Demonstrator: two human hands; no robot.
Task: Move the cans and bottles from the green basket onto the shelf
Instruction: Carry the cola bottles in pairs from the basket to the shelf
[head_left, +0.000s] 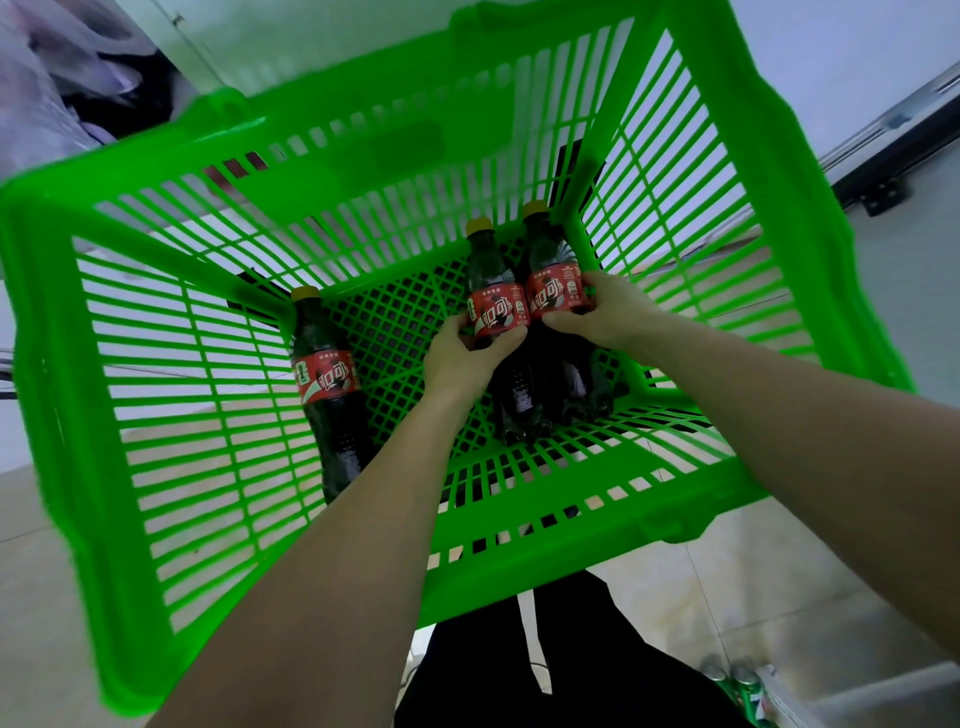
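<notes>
While our left hand (462, 353) and right hand (602, 312) each clasp a cola bottle (493, 312) (labels touching) near the green basket (156, 415) floor's right edge, a third bottle (327, 374) lies left; next, we lift both clear toward the unseen shelf.

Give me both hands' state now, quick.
Left hand: gripping the middle bottle.
Right hand: gripping the right-most bottle.
</notes>
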